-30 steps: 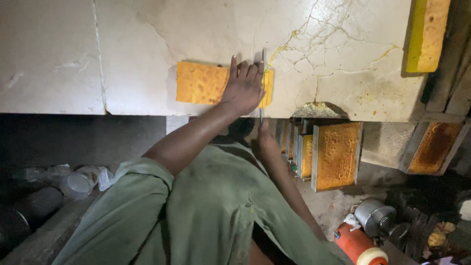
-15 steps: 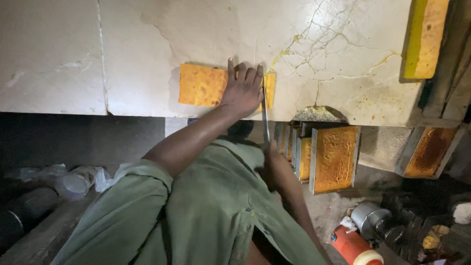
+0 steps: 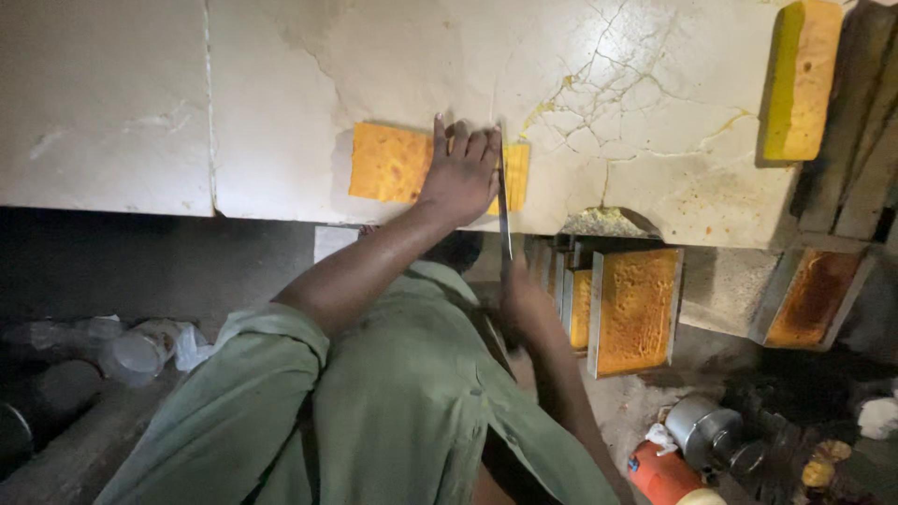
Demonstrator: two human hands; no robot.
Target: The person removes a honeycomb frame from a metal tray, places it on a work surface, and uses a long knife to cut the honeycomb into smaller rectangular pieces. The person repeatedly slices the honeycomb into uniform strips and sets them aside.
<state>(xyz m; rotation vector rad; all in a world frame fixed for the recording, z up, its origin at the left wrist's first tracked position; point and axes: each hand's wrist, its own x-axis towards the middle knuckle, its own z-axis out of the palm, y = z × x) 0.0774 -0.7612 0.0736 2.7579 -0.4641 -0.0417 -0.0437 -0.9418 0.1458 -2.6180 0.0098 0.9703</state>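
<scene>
Orange-yellow and porous, a flat rectangular slab [image 3: 391,163] lies on the cracked white stone counter [image 3: 281,103], near its front edge, long axis running left to right. The left hand [image 3: 460,176] presses flat on the slab's right part, fingers spread and pointing away from the body; it is not closed on anything. A long, thin metal blade [image 3: 503,192] stands on edge directly right of those fingers, its length running front to back, crosswise to the slab. A narrow strip of slab shows beyond the blade. The right hand [image 3: 526,309] sits below the counter edge, wrapped around the blade's handle end, nearer the body than the left. Counter surface is chipped, stained yellow about the cracks. A thicker yellow-orange block [image 3: 797,79] rests at the counter's far right. Below, rectangular metal trays [image 3: 636,309] holding the same orange crusted material stand tilted on edge. A small metal pot [image 3: 706,432] and an orange canister [image 3: 666,475] lie on the floor.
</scene>
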